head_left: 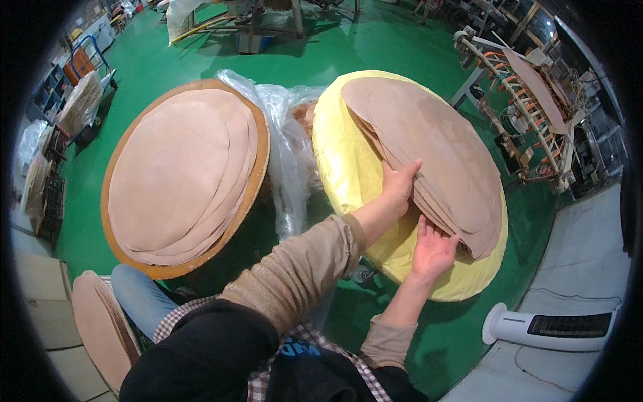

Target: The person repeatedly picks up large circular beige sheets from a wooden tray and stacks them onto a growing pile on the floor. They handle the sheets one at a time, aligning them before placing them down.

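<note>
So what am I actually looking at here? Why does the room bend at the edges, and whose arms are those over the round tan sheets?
There is no machine here: a person wears a wide-angle camera on the head, looking down, which is why straight edges curve near the rim. The arms rising from the bottom are that person's own. The left hand lies on top of a fanned stack of thin tan round sheets, fingers at its edge. The right hand is slipped in at the stack's lower edge, fingers spread among the sheets. That stack rests on a yellow round pad. To the left, a second stack of sheets sits on a brown round board, with crumpled clear plastic between them. The floor is green, and a white fan lies lower right.
</note>
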### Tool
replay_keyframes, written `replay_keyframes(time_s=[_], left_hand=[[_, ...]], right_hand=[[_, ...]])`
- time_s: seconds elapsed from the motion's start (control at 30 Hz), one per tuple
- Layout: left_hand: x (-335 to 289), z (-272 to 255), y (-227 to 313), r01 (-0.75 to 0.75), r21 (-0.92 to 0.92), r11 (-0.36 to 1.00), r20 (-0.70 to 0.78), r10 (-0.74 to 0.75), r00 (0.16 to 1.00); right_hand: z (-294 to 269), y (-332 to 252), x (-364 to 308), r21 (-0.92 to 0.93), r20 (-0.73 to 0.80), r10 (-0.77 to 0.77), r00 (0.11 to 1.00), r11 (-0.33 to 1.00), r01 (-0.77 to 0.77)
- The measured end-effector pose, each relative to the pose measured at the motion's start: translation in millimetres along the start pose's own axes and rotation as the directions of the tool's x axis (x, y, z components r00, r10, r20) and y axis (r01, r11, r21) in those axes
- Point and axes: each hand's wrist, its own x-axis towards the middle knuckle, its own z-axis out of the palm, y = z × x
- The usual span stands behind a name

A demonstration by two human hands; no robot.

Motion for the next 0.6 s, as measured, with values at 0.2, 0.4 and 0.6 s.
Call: replay_keyframes(time_s=[0.2,0.4,0.6], left_hand=[[4.4,-3.9,1.0,0.06,0.189,0.98,-0.187,-0.024,0.982],[13.8,45.1,45.9,-0.026,0.134,0.991,-0.014,0.028,1.0],[21.4,-9.0,123.5,0.05,0.08,0.996,0.139,-0.06,0.988]], right_hand=[[-14.3,9.0,-17.2,-0.183,-0.085,0.004,0.996,0.983,-0.019],[-31.4,8.5,-26.0,-0.153,-0.148,-0.086,0.985,0.986,0.063],[-47.2,-42.7,-35.0,0.236,-0.281,-0.128,0.951,0.951,0.198]])
